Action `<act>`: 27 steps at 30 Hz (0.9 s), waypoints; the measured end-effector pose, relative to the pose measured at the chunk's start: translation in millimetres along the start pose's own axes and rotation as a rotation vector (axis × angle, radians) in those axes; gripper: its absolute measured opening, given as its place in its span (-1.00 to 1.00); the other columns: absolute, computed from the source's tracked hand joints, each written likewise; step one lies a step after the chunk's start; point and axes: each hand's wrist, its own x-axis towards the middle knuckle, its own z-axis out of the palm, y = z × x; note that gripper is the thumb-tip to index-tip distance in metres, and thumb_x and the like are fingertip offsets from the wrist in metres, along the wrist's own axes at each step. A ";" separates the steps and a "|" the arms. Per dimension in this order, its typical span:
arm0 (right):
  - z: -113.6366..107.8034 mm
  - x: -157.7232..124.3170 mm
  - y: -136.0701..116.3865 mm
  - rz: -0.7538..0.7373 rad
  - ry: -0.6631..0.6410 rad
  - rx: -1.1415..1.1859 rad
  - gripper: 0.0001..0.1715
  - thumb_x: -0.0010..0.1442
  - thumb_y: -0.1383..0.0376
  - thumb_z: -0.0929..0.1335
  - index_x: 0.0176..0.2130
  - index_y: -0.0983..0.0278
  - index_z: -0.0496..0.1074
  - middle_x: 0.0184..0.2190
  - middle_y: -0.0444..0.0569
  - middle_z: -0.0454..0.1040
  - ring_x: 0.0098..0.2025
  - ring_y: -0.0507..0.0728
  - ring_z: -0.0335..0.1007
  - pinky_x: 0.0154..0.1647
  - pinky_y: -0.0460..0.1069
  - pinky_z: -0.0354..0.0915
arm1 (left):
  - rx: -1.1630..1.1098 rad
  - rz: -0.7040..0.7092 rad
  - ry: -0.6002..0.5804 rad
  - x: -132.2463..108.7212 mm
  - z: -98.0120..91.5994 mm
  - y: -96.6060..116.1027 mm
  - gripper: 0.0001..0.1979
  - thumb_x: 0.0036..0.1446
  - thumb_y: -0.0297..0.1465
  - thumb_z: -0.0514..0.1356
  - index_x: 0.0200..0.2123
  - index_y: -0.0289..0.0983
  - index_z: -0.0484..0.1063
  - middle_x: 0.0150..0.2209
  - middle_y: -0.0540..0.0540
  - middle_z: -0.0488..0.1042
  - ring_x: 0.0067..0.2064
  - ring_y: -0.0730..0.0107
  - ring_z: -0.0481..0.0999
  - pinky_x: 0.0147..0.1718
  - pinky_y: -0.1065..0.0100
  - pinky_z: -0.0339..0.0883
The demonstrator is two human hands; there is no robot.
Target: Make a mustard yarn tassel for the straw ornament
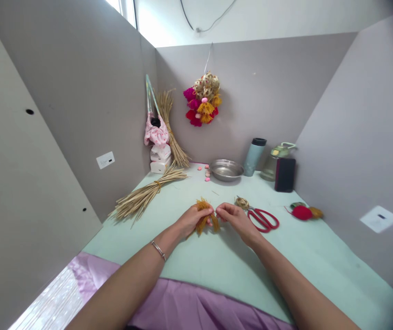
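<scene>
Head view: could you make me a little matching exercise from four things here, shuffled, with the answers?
1. yellow yarn
2. scissors
3. metal bowl
4. bracelet

A. red-handled
B. around the left wrist
C. held in the left hand
D. beside the blue tumbler

Pairs: 1-C, 2-A, 3-D, 4-B

A little craft corner: gray walls (268,82) around a green surface (196,266) with dry straw (141,198), red scissors (263,220) and red yarn (301,212).

No readable text; left wall plate (105,160) illegible.
</scene>
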 end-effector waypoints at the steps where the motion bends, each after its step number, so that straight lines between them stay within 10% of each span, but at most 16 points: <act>1: 0.1 0.1 0.1 0.003 0.006 0.002 -0.64 0.08 0.03 0.36 -0.44 0.28 0.44 -0.54 -0.15 0.37 -0.46 0.05 0.24 -0.36 -0.04 0.20 | 0.000 -0.002 0.004 0.1 0.0 0.0 -0.67 -0.02 -0.18 0.30 -0.30 -0.33 0.42 -0.56 0.03 0.37 -0.51 0.51 0.40 -0.46 0.48 0.24; 27: 7.2 -2.1 -2.4 0.043 -0.050 0.047 -0.85 0.03 0.22 0.35 -0.42 0.28 0.39 -0.51 -0.09 0.49 -0.38 0.13 0.41 -0.26 0.00 0.26 | 0.042 -0.034 -0.001 -0.7 1.5 -1.9 -0.74 -0.06 -0.27 0.30 -0.40 -0.37 0.43 -0.57 0.00 0.39 -0.53 0.51 0.39 -0.47 0.47 0.24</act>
